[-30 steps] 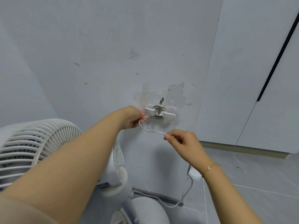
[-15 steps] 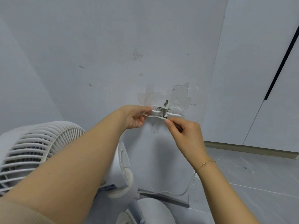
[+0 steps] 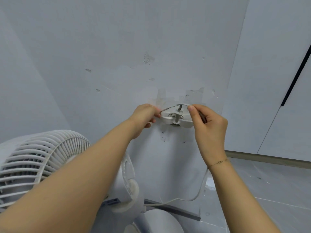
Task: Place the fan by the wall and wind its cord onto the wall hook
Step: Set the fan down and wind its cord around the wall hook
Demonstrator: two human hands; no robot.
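A white fan point(image 3: 33, 158) stands by the wall at the lower left, its round base point(image 3: 161, 221) at the bottom middle. The white wall hook point(image 3: 183, 122) is taped to the wall, with a plug standing upright at its centre. The fan's white cord point(image 3: 171, 107) arches over the top of the hook between my hands; more cord point(image 3: 200, 190) hangs down to the floor. My left hand point(image 3: 143, 118) pinches the cord at the hook's left end. My right hand point(image 3: 207, 125) holds the cord at the hook's right end.
The grey wall point(image 3: 117, 47) has chipped patches and clear tape around the hook. White cabinet doors point(image 3: 272, 81) with a black handle stand at the right. A grey tiled floor point(image 3: 269, 190) lies below them.
My right hand has carried the cord up from below the hook to above it, so the cord now loops over the top. My left hand stays at the hook's left end.
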